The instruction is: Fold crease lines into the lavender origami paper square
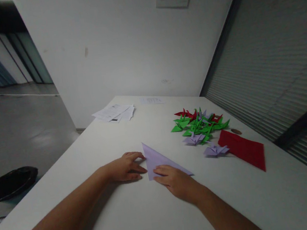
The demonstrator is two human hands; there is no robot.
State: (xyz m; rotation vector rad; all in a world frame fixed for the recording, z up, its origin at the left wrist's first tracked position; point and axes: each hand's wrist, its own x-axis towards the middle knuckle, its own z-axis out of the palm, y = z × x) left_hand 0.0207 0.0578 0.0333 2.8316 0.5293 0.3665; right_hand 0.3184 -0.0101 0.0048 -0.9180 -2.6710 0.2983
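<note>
A lilac sheet of paper folded into a triangle (156,159) lies flat on the white table (128,215) in front of me. My left hand (125,168) rests palm down beside its left edge, fingertips touching that edge. My right hand (175,181) lies on the triangle's near edge, fingers pressing the paper down. Neither hand lifts anything.
To the right lies a pile of folded paper figures (199,124) in green, red and lilac, with two lilac ones (215,149) nearer me. A red paper stack (243,149) sits beside them. White printed sheets (114,113) lie at the far left corner. A black bin (9,183) stands on the floor.
</note>
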